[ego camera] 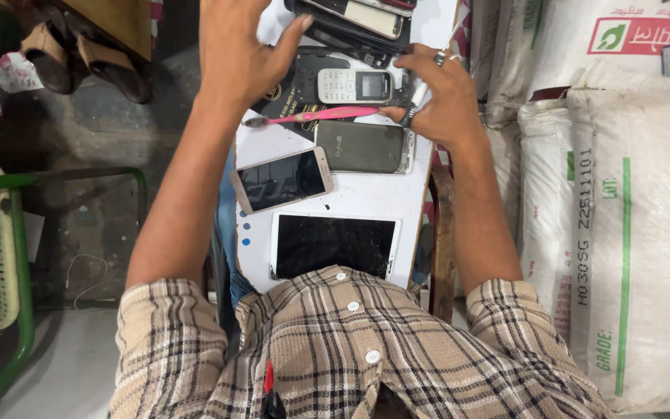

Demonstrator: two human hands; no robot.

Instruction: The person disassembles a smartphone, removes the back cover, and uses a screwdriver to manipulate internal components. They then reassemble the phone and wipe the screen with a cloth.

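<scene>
- The left hand (238, 50) is hovering over the far end of the white surface (366, 198), forearm stretched straight ahead, fingers spread and released, thumb pointing toward the small keypad phone (353, 85); it is holding nothing.
- The right hand (442, 97) is reaching in from the right, wrist bent inward, its fingers pinching the handle end of a pink toothbrush (312, 116) and a thin white tool that is sticking up beside the knuckles.
- The toothbrush is lying almost level across a black packet (296, 89), just below the keypad phone and above a grey phone lying face down (362, 146).
- A gold-edged smartphone (282, 180) is lying tilted beside the grey one, and a white tablet with a cracked dark screen (335, 245) is resting nearest the checked shirt (350, 349).
- More phones are piled in a stack (358, 23) at the far edge.
- White woven sacks (622, 233) are standing to the right; a green-framed chair (1, 256) is sitting on the grey floor to the left.
</scene>
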